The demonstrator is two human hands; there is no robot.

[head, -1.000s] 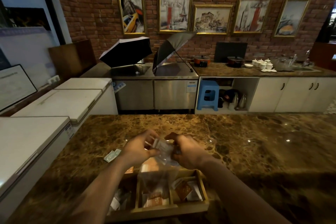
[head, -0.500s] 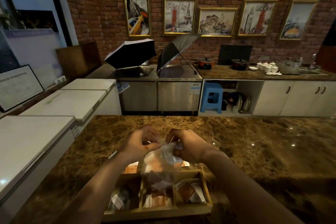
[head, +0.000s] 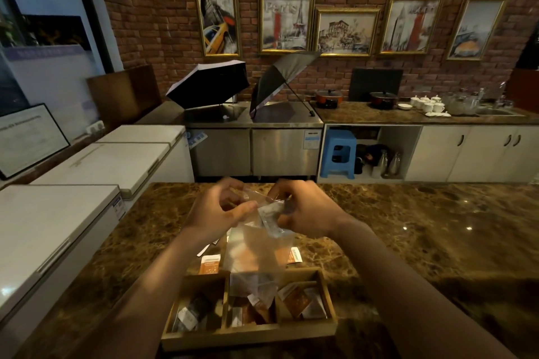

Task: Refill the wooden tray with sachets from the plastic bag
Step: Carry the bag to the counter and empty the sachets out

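Note:
A clear plastic bag [head: 256, 251] hangs over the wooden tray [head: 248, 336], which has three compartments with sachets in them. My left hand [head: 217, 213] pinches the bag's top left edge. My right hand [head: 303, 211] grips the top right edge, with a pale sachet [head: 271, 214] showing at the bag's mouth between the hands. Orange sachets [head: 209, 264] lie loose on the marble counter [head: 408, 242] just behind the tray. The bag's lower end hangs into the middle compartment.
White chest freezers [head: 58, 213] line the left side of the counter. Beyond the counter stand a steel cabinet with two open umbrellas [head: 210, 84], a blue stool [head: 338, 153] and a back counter with pots and cups.
Both hands have lifted the bag higher above the tray, and the bag's mouth is pulled wider between them. The camera has tilted slightly up.

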